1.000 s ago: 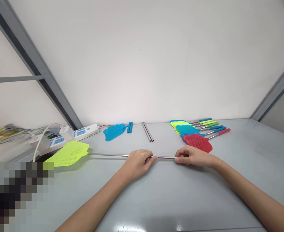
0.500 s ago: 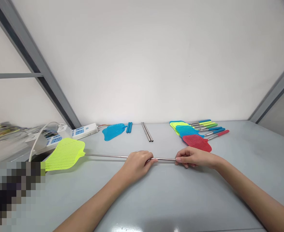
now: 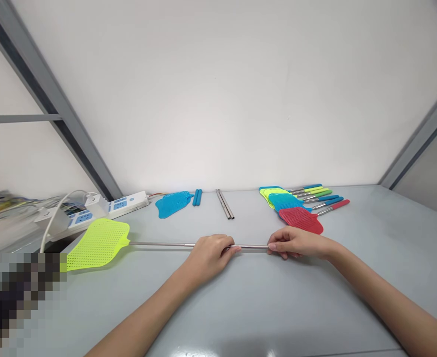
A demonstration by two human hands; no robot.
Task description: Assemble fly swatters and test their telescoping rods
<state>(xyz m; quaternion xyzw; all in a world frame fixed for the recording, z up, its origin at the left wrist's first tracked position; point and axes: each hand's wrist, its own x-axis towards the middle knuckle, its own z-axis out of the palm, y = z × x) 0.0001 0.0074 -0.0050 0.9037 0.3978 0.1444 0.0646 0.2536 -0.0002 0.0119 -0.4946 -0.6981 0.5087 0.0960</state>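
Observation:
A fly swatter with a yellow-green mesh head (image 3: 101, 243) and a long, thin metal rod (image 3: 162, 244) lies across the front of me, its head to the left. My left hand (image 3: 213, 253) is closed round the middle of the rod. My right hand (image 3: 296, 243) pinches the rod's right end between thumb and fingers, and the very tip is hidden in them. Beyond my right hand lies a row of overlapping swatters with a red mesh head (image 3: 300, 219) nearest, then a blue mesh head (image 3: 287, 202) and a yellow one.
Toward the wall lie blue swatter heads (image 3: 171, 204), two blue handle grips (image 3: 197, 197) and two metal tubes (image 3: 224, 204). At left are a white power strip (image 3: 131, 203) with plugged-in adapters (image 3: 96, 204) and a white cable. Grey metal posts (image 3: 80, 134) flank the table (image 3: 240, 307).
The camera view has shifted slightly. Both hands keep the same hold on the swatter's rod, and nothing else has visibly moved.

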